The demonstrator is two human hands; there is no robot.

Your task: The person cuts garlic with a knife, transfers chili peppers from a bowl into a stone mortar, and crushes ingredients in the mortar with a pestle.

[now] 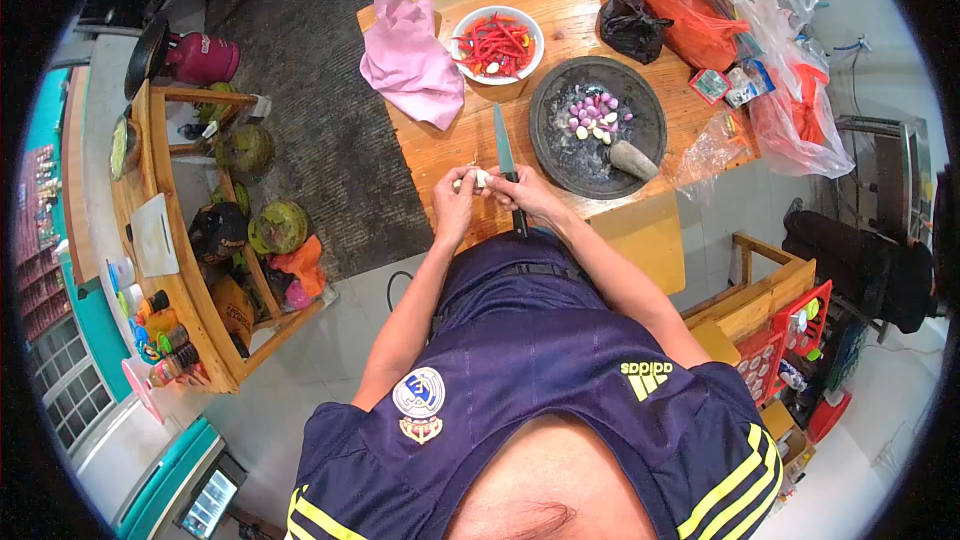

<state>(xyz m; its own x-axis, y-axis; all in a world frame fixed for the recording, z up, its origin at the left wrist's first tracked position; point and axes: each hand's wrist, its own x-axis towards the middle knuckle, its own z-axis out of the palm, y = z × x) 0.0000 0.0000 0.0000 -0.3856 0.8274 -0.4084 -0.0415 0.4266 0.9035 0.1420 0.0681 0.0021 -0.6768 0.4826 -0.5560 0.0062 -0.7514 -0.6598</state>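
At the table's near edge my two hands come together around a small white piece that looks like garlic [481, 180]. My left hand [454, 204] pinches it from the left side. My right hand [535, 197] is closed round the black handle of a kitchen knife [503, 140], its fingertips close to the white piece. The blade points away from me. Beyond my right hand is a dark stone mortar [552, 162] with peeled shallots [592, 112], some white cloves and a stone pestle [632, 160]. A white bowl [541, 48] of red chillies [497, 45] stands farther back.
A pink cloth [412, 55] hangs over the table's left edge. Black [634, 27] and orange [690, 10] plastic bags, small packets [745, 83] and clear plastic [712, 152] lie at right. A wooden shelf [195, 270] stands left, with a pink gas cylinder [203, 58] behind.
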